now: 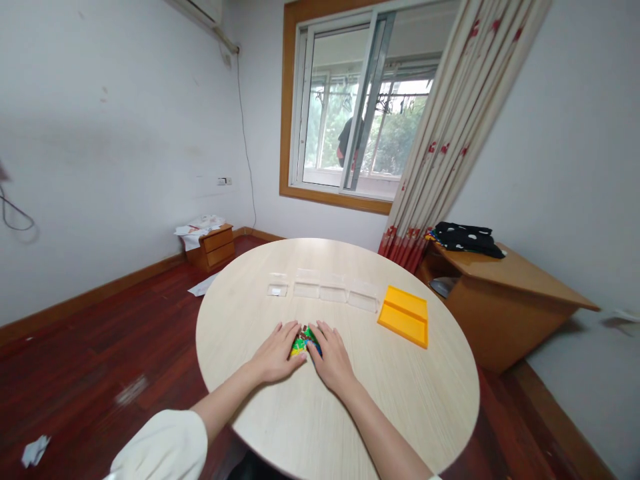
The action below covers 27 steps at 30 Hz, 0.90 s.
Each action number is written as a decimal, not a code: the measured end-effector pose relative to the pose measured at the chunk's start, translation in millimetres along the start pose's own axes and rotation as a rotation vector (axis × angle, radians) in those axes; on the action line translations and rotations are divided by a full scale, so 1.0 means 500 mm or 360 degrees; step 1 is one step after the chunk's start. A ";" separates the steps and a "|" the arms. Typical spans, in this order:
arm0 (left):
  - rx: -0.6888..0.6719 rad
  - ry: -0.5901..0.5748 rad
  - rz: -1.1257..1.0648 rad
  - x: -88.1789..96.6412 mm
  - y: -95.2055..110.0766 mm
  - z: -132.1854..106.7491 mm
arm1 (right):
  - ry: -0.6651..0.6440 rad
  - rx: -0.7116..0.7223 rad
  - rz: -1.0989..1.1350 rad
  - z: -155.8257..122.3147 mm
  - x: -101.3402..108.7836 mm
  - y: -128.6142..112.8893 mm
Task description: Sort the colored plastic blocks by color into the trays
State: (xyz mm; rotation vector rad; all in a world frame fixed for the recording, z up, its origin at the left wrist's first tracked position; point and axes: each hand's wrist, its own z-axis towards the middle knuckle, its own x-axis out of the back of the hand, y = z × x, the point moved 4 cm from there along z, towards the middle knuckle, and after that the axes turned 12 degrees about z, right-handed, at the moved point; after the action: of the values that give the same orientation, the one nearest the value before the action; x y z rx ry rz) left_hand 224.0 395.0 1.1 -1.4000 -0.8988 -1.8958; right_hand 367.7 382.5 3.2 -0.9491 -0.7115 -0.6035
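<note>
A small heap of coloured pieces [301, 344], green, yellow, blue, red and brown, lies on the round pale wooden table [390, 400]. They look like little plastic bricks, too small to make out singly. My left hand [277, 355] rests on the left side of the heap, palm down, fingers stretched forward. From the right, my right hand [331, 355] curves round the other side with its fingers extended. Both hands touch or partly cover the pieces, so some of the heap is hidden. Neither hand appears to grip anything.
Beyond the hands stand several clear plastic boxes [333, 293] with raised lids in a row. A yellow two-part tray [406, 326] lies to the right. Further off are a wooden desk [515, 287] with dark cloth on it and a small drawer cabinet [220, 248].
</note>
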 end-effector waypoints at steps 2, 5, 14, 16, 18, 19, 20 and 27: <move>-0.0062 -0.0012 0.0036 0.001 0.004 -0.002 | 0.0042 -0.0033 -0.0009 -0.003 0.003 0.006; -0.0112 -0.0078 0.0118 -0.007 0.012 0.002 | -0.0049 -0.0081 -0.0058 -0.007 -0.004 0.014; -0.0104 -0.0077 0.0036 -0.030 0.028 0.078 | -0.0023 -0.0111 0.0207 0.020 0.006 0.079; -0.0133 -0.0063 -0.0051 -0.029 0.030 0.093 | 0.0020 -0.0149 0.0446 0.030 0.020 0.097; -0.0122 -0.0012 -0.0204 -0.026 0.029 0.102 | 0.0113 -0.0241 0.0683 0.036 0.035 0.114; -0.0083 0.0038 -0.0310 -0.023 0.026 0.104 | 0.0174 -0.0304 0.0786 0.037 0.042 0.122; -0.0016 0.0107 -0.0428 -0.020 0.019 0.105 | 0.0232 -0.0367 0.0876 0.037 0.048 0.129; 0.0659 0.0751 -0.0575 0.004 -0.107 0.097 | 0.0335 -0.0519 0.1091 0.030 0.059 0.139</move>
State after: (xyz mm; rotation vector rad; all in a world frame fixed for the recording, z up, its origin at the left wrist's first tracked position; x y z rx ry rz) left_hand 207.4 465.3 4.4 -0.5386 -1.2613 -2.0176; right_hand 432.6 422.6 -3.8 -1.3232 -0.0705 -0.2017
